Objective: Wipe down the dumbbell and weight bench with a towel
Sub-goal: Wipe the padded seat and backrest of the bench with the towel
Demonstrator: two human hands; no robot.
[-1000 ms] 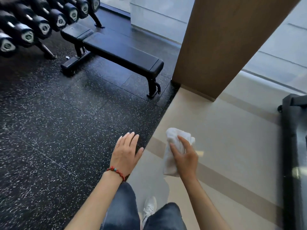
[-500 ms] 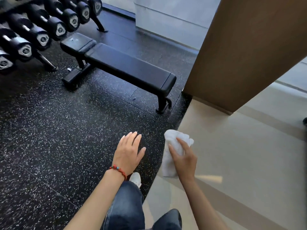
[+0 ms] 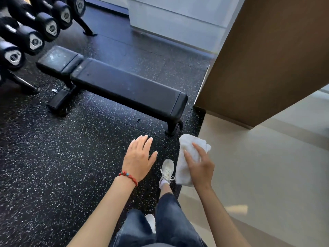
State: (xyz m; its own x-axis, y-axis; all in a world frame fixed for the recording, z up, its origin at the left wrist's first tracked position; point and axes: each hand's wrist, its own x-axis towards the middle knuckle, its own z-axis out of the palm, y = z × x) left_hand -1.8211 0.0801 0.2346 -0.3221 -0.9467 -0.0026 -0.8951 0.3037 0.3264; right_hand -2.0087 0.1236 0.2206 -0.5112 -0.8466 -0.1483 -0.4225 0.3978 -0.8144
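While the person stands short of the weight bench (image 3: 128, 90), neither task surface is in contact with the towel (image 3: 187, 157), so wiping is judged not yet begun. The right hand (image 3: 200, 166) grips the white towel, fingers curled round its bunched middle; the cloth hangs below the palm, near the bench's closest foot but apart from it. Bunching the cloth this way gives a compact pad, likely convenient for pressing on a flat cushion. The left hand (image 3: 139, 157) holds nothing, fingers straight and close together, palm down, hovering on the near side of the bench; a red bead bracelet (image 3: 128, 177) sits at its wrist. Its free state probably leaves it available to steady a dumbbell or brace on the padding.

The bench is a black two-part pad on a dark frame, lying across the speckled rubber floor (image 3: 53, 166). Pale smudges show on the smaller pad at its far-left end. Beyond that end, the dumbbells (image 3: 35, 41) rest in a row on a sloped rack, end caps facing outward. To the right of the bench stands a brown panel (image 3: 267, 59), with pale flooring at its base. A white shoe (image 3: 167, 170) steps towards the bench.
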